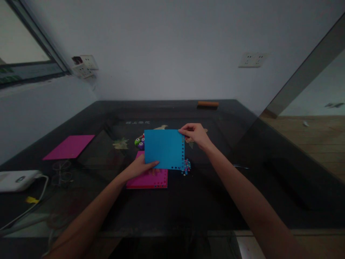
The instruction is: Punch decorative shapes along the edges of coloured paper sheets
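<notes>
A blue sheet with small punched holes along its right edge and part of its bottom edge is held up over the table. My left hand grips its lower left part, thumb on the front. At the top right corner, my right hand pinches the sheet. Beneath and to the left lies a stack of pink sheets, also punched near its lower right corner. Small blue and pink paper bits form a pile beside the sheet's lower right corner. Partly behind the sheet are colourful round items with eyes.
On the dark glossy table, a pink sheet lies at the left. A white device with a cable is at the far left, near clear glasses. An orange-brown bar lies at the back.
</notes>
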Available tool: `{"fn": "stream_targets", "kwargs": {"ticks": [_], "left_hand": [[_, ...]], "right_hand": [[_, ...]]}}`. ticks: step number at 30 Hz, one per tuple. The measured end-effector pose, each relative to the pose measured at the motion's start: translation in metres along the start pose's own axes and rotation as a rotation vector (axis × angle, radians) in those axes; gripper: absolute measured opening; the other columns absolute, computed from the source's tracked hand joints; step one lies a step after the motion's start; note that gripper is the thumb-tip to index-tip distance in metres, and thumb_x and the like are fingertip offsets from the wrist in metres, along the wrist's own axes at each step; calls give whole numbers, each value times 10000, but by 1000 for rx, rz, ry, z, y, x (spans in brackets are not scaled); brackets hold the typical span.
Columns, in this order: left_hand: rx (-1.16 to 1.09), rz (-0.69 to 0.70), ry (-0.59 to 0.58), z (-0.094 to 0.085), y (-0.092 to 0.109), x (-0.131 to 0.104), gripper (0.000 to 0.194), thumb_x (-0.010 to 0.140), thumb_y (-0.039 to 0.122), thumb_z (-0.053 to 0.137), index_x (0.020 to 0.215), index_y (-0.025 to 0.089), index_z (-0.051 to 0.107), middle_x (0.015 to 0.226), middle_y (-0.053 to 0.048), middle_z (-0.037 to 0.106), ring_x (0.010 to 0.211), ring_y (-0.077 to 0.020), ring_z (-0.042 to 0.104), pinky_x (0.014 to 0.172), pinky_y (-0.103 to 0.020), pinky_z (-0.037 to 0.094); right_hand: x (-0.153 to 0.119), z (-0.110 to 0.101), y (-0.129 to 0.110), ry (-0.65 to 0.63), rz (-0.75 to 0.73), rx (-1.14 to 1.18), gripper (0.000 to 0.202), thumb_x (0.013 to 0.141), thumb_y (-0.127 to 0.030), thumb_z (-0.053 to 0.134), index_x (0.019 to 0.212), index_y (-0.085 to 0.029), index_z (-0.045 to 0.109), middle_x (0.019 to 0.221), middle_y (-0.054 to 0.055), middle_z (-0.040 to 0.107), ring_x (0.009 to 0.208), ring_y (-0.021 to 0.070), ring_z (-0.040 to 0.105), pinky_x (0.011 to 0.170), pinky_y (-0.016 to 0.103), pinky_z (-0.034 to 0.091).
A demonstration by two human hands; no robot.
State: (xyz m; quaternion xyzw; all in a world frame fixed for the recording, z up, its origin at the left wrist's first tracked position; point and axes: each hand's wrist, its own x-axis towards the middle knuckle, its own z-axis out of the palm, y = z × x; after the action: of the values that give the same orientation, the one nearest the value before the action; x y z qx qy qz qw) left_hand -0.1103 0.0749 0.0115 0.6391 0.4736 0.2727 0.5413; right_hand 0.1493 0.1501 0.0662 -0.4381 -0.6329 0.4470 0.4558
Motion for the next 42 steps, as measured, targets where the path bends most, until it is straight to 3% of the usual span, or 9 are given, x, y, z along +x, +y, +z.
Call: {"fn": "stream_targets", "kwargs": {"ticks": [3, 8, 19, 21, 24, 27, 30, 37, 42], "left_hand": [[-1, 1, 0, -1, 0, 0, 238, 762, 384, 668, 842, 163, 628, 664, -52, 710, 544, -176, 645, 558, -278, 526], [35, 63, 86, -3, 0, -2, 295, 700, 331, 728, 941, 186, 638, 846, -64, 734, 737, -207, 678, 704, -296, 535], [93, 70, 11, -7, 2, 0, 233, 751, 381, 665, 682, 160, 639, 592, -36, 673, 527, -161, 607, 547, -256, 482], [73, 77, 52, -10, 2, 1, 246, 738, 377, 677, 622, 162, 642, 551, -29, 655, 513, -160, 595, 549, -259, 475], [-45, 100, 211, -15, 3, 3, 264, 698, 363, 717, 564, 155, 625, 521, -32, 632, 485, -151, 566, 538, -260, 457], [-206, 135, 388, -20, 5, 4, 263, 688, 381, 719, 648, 145, 612, 574, -29, 641, 476, -133, 542, 524, -259, 444], [-347, 149, 493, -23, 7, 4, 289, 683, 396, 717, 755, 142, 599, 643, -21, 654, 496, -118, 539, 512, -242, 429], [-511, 151, 575, -27, 11, 6, 375, 601, 397, 774, 823, 150, 599, 683, -12, 677, 540, -119, 567, 519, -229, 426], [-451, 154, 592, -25, 5, 7, 394, 628, 400, 760, 872, 127, 615, 723, -47, 703, 566, -137, 596, 548, -244, 451]], "right_hand": [[1, 1, 1, 4, -2, -9, 218, 664, -362, 723, 691, -155, 660, 556, -6, 563, 493, 88, 488, 463, 230, 385], [2, 2, 0, 6, -31, -1, 223, 660, -370, 721, 689, -157, 658, 565, -6, 573, 497, 89, 493, 481, 233, 401], [7, 1, 8, 9, -114, -6, 279, 714, -443, 669, 715, -164, 664, 577, -6, 580, 519, 100, 505, 504, 231, 395], [9, 1, 16, 30, -101, -11, 329, 752, -482, 613, 746, -157, 664, 608, 9, 603, 526, 100, 511, 495, 221, 388], [11, 3, 33, 36, -41, -111, 410, 787, -530, 527, 799, -144, 666, 663, 38, 636, 536, 104, 528, 486, 213, 392], [11, 10, 48, -18, -6, -215, 404, 785, -511, 529, 768, -134, 673, 641, 43, 639, 539, 113, 543, 508, 219, 416], [14, 21, 56, -59, 16, -329, 323, 811, -413, 537, 774, -128, 684, 644, 45, 655, 570, 124, 573, 542, 225, 432], [43, 52, 53, -60, 58, -688, 246, 856, -341, 543, 848, -153, 702, 854, 105, 715, 798, 200, 647, 670, 269, 434], [55, 75, 52, -58, 139, -881, 372, 875, -457, 514, 841, -136, 700, 922, 175, 710, 901, 245, 659, 754, 299, 447]]}}
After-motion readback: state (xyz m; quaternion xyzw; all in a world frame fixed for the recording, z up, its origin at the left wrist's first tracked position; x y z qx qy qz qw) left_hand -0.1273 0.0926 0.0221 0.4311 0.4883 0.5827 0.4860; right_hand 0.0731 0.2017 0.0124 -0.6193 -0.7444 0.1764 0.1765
